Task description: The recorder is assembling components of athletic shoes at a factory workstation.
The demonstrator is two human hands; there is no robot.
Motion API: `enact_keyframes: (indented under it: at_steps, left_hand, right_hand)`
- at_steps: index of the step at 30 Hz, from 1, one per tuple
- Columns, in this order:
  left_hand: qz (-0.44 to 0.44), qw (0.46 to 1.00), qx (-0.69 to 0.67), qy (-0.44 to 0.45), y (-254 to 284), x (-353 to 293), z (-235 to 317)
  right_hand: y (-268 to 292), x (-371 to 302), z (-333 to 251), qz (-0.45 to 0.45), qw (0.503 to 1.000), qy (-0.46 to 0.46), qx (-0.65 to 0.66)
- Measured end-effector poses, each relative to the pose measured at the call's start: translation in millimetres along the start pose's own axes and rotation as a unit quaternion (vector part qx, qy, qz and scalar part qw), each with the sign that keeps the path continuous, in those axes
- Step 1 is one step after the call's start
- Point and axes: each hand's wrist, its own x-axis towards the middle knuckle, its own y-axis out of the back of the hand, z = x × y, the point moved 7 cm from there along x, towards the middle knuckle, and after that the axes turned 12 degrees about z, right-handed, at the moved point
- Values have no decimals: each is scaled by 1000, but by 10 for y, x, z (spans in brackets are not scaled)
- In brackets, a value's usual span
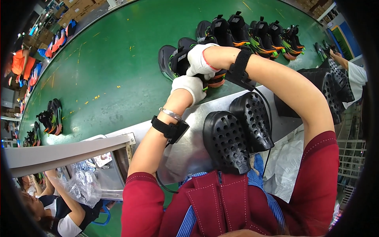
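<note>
A black sneaker (167, 59) with a green and orange sole stands on the green table, its toe pointing away to the left. My left hand (190, 87), in a white glove, closes round the heel end of this sneaker. Bent in from the right, my gloved right hand (200, 62) grips the sneaker at its collar, just above the left. Both hands hide much of the heel, and the exact finger positions do not show. Close to my body, two black shoe-shaped forms full of round holes, the nearer form (226, 138) and the farther form (252, 118), rest by the metal ledge.
Several similar sneakers (241, 33) line up beyond my right hand. The green table (118, 51) curves away left, with another pair of sneakers (51, 116) on it. A metal ledge (177, 146) borders my side. Co-workers sit at lower left and far right; one arm (69, 193) is beside clear plastic bags.
</note>
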Motion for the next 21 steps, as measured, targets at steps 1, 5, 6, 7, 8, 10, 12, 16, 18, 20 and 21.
enact_keyframes:
  at_steps: [1, 5, 6, 7, 8, 10, 12, 16, 18, 20, 21]
  left_hand:
    - [0, 1000, 0, 0, -7, 11, 5]
    - [-1, 1000, -7, -5, 12, 8, 30]
    - [5, 1000, -16, -8, 17, 1, 35]
    - [4, 1000, -16, -7, 3, 19, 24]
    - [12, 1000, -15, -17, -3, 57, 21]
    - [76, 996, -22, -29, 39, 57, 20]
    - [46, 999, -16, -8, -13, 23, 18]
    - [-30, 999, 18, -3, -12, 13, 35]
    - [-18, 1000, 14, -2, -14, 0, -6]
    - [-6, 1000, 8, -1, -20, -15, -24]
    - [-8, 1000, 23, 1, -39, -17, -19]
  right_hand:
    - [-12, 2, 38, -19, 1000, -13, 2]
    - [-29, 69, -38, 110, 985, 126, -53]
    - [-38, 28, -55, 127, 978, 162, -43]
    - [-96, 73, -35, 126, 978, 163, -42]
    - [-141, 155, 19, 153, 978, 139, -24]
    - [-171, 158, -13, 186, 972, 137, -29]
    - [-187, 168, -14, 151, 982, 111, -24]
    - [-157, 159, 103, -9, 998, -16, 55]
    - [-168, 203, 53, -8, 999, 7, 32]
    - [-140, 241, -171, 69, 977, 152, -129]
    - [-177, 239, -194, 105, 973, 149, -142]
